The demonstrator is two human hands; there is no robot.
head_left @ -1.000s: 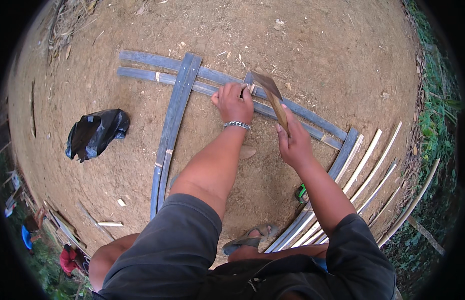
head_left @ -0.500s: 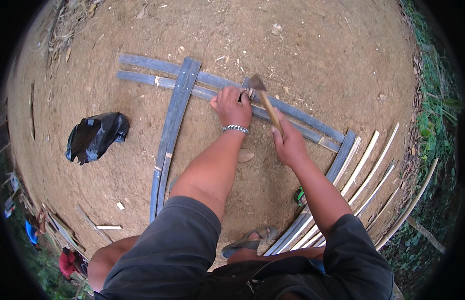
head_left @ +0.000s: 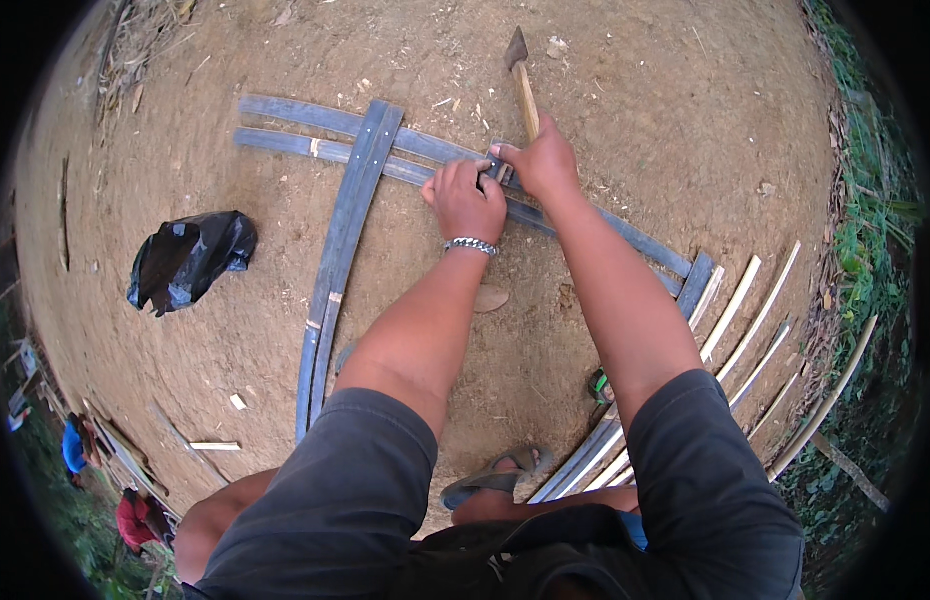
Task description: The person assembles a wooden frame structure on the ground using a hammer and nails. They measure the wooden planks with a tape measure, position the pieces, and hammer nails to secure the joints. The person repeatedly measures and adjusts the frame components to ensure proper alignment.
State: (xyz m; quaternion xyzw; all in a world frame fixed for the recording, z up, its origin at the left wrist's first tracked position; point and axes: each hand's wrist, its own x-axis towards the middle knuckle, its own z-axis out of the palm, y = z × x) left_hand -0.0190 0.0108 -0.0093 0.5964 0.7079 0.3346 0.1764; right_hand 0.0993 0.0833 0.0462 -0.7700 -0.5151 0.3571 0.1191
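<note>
Long grey-blue split-bamboo strips (head_left: 435, 147) lie crossed on the ground as a frame, with small nail heads where they overlap. My left hand (head_left: 468, 203), wearing a chain bracelet, is closed over the near crossing strip, beside a short upright bamboo piece (head_left: 495, 158). What lies under its fingers is partly hidden. My right hand (head_left: 547, 165) grips the wooden handle of a hatchet (head_left: 525, 95), its dark pointed head turned away from me above the dirt. The right thumb reaches out to the short piece near my left fingertips.
A black plastic bag (head_left: 193, 260) sits on the left. Several pale split strips (head_left: 735, 305) lie at the right, near a green and black tape measure (head_left: 599, 385). My sandalled foot (head_left: 495, 480) is below. Two people (head_left: 135, 520) are at the lower left; green plants (head_left: 875, 220) edge the right.
My right hand has moved up and slightly left, swinging the hatchet head from the short bamboo piece to well beyond the frame. Its thumb now extends to the joint. My left hand stays nearly in place.
</note>
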